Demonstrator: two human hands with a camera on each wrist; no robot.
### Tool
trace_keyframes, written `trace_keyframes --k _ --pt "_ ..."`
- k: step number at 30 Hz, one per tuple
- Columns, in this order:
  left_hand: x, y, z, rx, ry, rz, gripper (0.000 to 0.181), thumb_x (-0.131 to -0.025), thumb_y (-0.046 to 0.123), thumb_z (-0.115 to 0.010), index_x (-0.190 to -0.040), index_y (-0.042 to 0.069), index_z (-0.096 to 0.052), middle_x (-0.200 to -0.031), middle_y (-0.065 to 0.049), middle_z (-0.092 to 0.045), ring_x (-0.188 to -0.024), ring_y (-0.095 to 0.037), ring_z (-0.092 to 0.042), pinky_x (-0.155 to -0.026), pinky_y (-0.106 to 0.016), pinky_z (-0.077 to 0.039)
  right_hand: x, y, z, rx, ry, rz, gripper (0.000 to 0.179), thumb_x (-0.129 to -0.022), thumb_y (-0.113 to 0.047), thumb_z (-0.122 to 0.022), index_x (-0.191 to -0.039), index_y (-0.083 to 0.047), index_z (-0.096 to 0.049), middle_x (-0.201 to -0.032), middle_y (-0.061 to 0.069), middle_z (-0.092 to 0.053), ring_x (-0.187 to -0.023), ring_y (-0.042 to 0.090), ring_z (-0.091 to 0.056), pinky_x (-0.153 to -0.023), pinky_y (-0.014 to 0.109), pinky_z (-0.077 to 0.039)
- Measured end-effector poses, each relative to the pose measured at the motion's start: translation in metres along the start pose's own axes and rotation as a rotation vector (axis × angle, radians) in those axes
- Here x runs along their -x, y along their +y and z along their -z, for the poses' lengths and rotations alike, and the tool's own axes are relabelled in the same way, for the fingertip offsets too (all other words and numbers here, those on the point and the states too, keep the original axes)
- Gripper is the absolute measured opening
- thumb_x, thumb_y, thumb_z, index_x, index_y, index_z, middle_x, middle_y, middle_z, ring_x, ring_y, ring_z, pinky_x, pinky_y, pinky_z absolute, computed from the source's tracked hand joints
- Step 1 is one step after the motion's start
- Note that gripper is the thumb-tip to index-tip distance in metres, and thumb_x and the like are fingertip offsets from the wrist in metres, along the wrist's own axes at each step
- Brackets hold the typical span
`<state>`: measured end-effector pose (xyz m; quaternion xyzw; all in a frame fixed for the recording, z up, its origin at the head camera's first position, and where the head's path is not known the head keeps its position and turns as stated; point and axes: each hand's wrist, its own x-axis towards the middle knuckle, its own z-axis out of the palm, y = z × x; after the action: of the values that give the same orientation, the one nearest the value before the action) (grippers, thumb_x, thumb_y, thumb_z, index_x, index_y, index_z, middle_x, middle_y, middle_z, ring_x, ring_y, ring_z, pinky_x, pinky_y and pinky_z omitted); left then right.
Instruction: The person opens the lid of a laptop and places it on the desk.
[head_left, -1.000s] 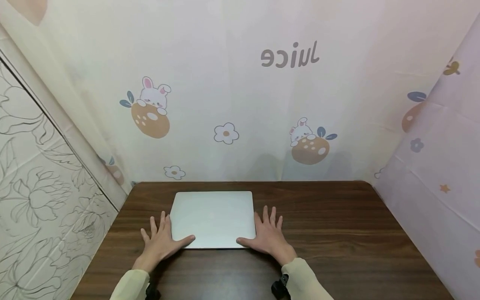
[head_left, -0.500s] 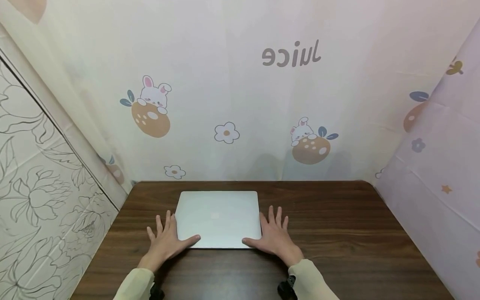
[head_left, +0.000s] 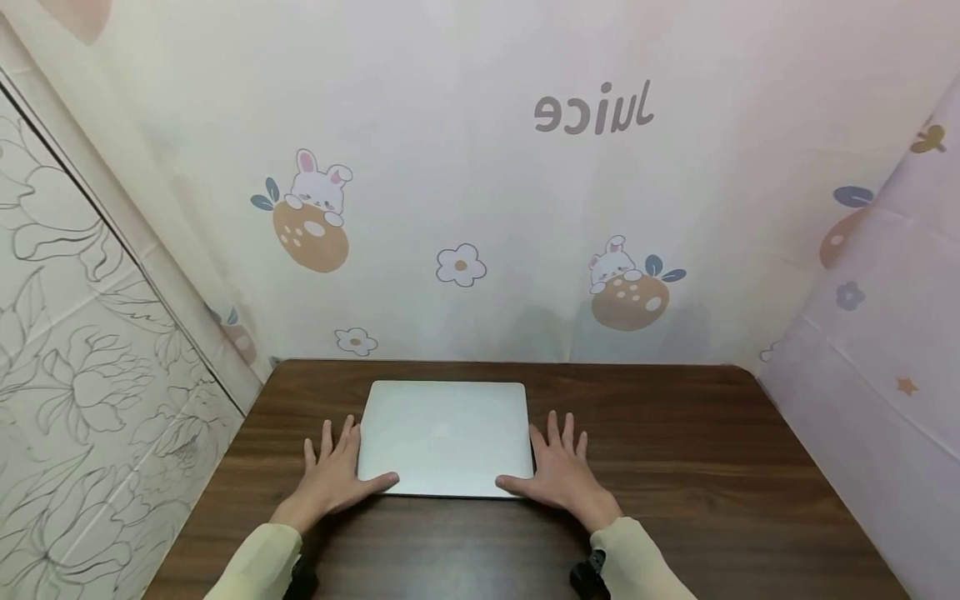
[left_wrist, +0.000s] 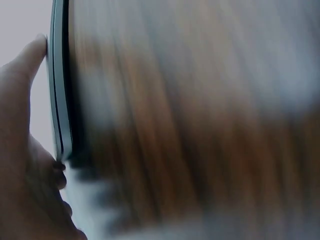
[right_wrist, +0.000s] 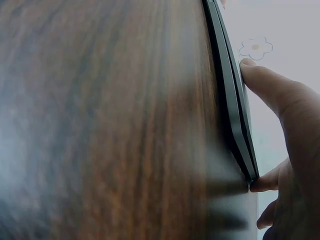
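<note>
A silver laptop (head_left: 446,433), lid closed, lies flat on the dark wooden table (head_left: 675,467). My left hand (head_left: 330,482) is at its left front corner, thumb on the lid near the front edge and fingers spread along the left side. Mirroring it, my right hand (head_left: 562,473) is at the right front corner, its thumb touching the lid and its fingers spread beside the right edge. Both wrist views show the laptop's thin front edge (left_wrist: 59,95) close up, each with a thumb at the lid; the right wrist view shows the edge (right_wrist: 231,90) down to the corner.
Behind the table hangs a pale curtain (head_left: 510,200) printed with rabbits, flowers and mirrored lettering. A flower-patterned panel (head_left: 90,392) stands at the left, and more printed cloth (head_left: 900,333) hangs at the right. Bare wood surrounds the laptop.
The laptop has slid slightly to the right on the table, with both hands at its corners, mostly in the earlier half second. The head view has also shifted a little.
</note>
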<state>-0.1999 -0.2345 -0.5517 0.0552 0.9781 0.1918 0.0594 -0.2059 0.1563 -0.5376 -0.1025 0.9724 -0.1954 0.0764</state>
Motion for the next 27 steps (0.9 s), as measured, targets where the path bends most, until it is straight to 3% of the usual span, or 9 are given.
trace_keyframes --k 5,9,18,27 --pt "-0.002 -0.012 0.006 -0.008 0.014 -0.063 0.121 -0.078 0.084 -0.064 -0.162 0.002 -0.029 -0.171 -0.022 -0.015 -0.156 -0.054 0.005 -0.115 -0.079 0.006 -0.001 0.002 -0.001 0.004 -0.003 0.01 0.121 -0.075 -0.086 -0.064 -0.158 -0.002 -0.038 -0.168 0.032 -0.009 -0.155 0.056 0.006 -0.117 0.078 -0.004" --pt "-0.005 -0.016 0.008 -0.004 0.007 -0.077 0.12 -0.078 0.084 -0.064 -0.162 0.006 -0.029 -0.171 -0.023 -0.016 -0.156 -0.054 0.005 -0.115 -0.079 0.006 -0.003 0.003 -0.001 0.015 -0.007 0.02 0.122 -0.075 -0.087 -0.063 -0.159 -0.002 -0.036 -0.169 0.032 -0.009 -0.155 0.055 0.006 -0.117 0.078 -0.004" --pt "-0.003 -0.015 0.005 -0.022 -0.042 -0.034 0.126 -0.079 0.083 -0.063 -0.165 0.005 -0.017 -0.172 -0.024 -0.005 -0.155 -0.053 0.011 -0.114 -0.078 0.011 -0.006 0.005 -0.004 0.03 -0.014 0.038 0.124 -0.074 -0.09 -0.062 -0.159 -0.002 -0.037 -0.168 0.032 -0.012 -0.155 0.055 0.005 -0.117 0.078 -0.005" --pt "-0.003 -0.009 0.0 -0.042 -0.04 -0.02 0.128 -0.079 0.085 -0.061 -0.165 0.003 -0.014 -0.172 -0.022 0.004 -0.154 -0.052 0.018 -0.114 -0.077 0.014 -0.006 0.006 -0.001 0.043 -0.007 0.039 0.126 -0.074 -0.09 -0.061 -0.159 0.001 -0.035 -0.168 0.032 -0.013 -0.155 0.055 0.004 -0.117 0.079 -0.005"
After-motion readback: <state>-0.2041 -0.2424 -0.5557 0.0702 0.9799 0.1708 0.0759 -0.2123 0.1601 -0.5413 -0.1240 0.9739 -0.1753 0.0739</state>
